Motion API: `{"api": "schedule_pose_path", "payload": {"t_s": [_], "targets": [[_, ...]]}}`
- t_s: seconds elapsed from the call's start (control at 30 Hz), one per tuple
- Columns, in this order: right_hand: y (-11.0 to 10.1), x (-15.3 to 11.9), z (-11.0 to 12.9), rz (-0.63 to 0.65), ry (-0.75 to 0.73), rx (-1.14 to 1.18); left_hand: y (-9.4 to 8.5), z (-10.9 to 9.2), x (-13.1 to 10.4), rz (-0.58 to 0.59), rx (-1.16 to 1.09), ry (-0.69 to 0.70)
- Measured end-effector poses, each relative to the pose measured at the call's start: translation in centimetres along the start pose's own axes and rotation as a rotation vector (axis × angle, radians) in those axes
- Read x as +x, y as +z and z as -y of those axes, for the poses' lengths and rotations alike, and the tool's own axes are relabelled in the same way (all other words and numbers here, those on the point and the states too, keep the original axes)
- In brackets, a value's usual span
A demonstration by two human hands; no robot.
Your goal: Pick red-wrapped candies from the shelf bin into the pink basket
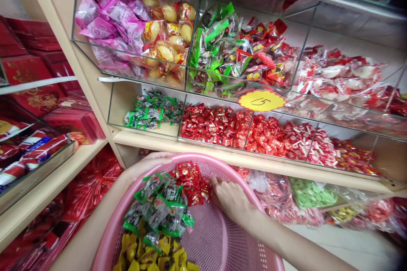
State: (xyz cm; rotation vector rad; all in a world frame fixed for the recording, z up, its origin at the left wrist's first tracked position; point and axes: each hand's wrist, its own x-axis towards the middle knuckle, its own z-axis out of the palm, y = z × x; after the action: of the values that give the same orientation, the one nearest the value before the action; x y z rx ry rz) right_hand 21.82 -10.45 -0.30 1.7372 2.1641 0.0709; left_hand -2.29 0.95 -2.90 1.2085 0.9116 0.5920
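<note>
My left hand (154, 161) holds the far left rim of a round pink plastic basket (251, 186). Inside the basket, my right hand (231, 200) has its fingers curled against a pile of red-wrapped candies (190, 182); the fingertips are partly hidden. Green-and-clear wrapped candies (162, 207) lie in a heap left of the red ones. Yellow-wrapped candies (149, 252) fill the near left part. The perforated basket floor shows on the right.
A shelf bin of red candies (208, 125) stands just beyond the basket, beside a bin of green-wrapped candies (154, 110). Larger sweets fill the clear bins above, with a yellow price tag (262, 100). A wooden shelf edge (276, 164) runs behind the basket. Red boxes (32, 76) sit left.
</note>
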Motion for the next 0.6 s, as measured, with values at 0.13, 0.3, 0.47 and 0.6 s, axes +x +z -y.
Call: {"api": "schedule_pose_path", "payload": {"t_s": [0.13, 0.3, 0.47, 0.6], "targets": [[-0.9, 0.2, 0.2, 0.048, 0.004, 0.036, -0.2, 0.1, 0.1, -0.005, 0.010, 0.002], [-1.6, 0.2, 0.0, 0.049, 0.008, 0.052, 0.1, -0.1, -0.3, -0.034, -0.003, -0.016], [-2.4, 0.4, -0.7, 0.000, -0.031, 0.120, 0.2, 0.0, -0.4, -0.045, -0.066, -0.035], [-2.0, 1.4, -0.3, -0.017, -0.040, 0.126, 0.0, 0.1, -0.1, 0.005, -0.056, -0.023]]}}
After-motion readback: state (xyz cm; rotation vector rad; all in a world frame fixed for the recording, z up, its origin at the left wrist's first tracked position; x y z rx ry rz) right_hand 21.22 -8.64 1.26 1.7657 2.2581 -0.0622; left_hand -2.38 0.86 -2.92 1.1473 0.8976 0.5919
